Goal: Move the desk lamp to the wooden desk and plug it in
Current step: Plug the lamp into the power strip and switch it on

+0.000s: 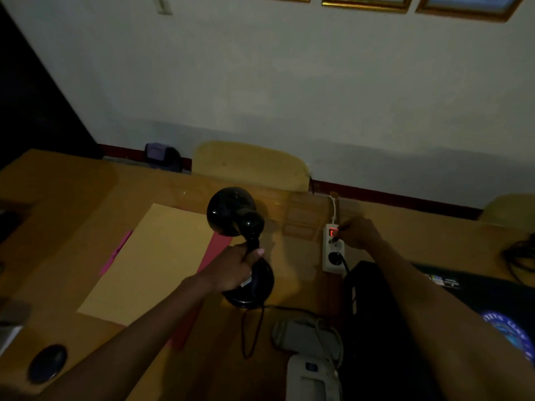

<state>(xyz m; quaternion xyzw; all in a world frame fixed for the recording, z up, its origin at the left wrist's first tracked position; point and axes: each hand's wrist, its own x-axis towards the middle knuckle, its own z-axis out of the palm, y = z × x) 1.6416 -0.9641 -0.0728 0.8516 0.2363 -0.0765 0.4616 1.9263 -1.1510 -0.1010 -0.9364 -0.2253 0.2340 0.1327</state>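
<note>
Item: desk lamp [240,244], black, standing on the wooden desk [72,192], our left hand [234,269] closed round its neck. Right hand [357,234] at the power strip [333,250], apparently pinching the plug; grip unclear. Step: plugging in. Next: seat plug fully.

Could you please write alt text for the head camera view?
In a dim room, the left hand grips a black desk lamp on a wooden desk while the right hand reaches a white power strip.
</note>
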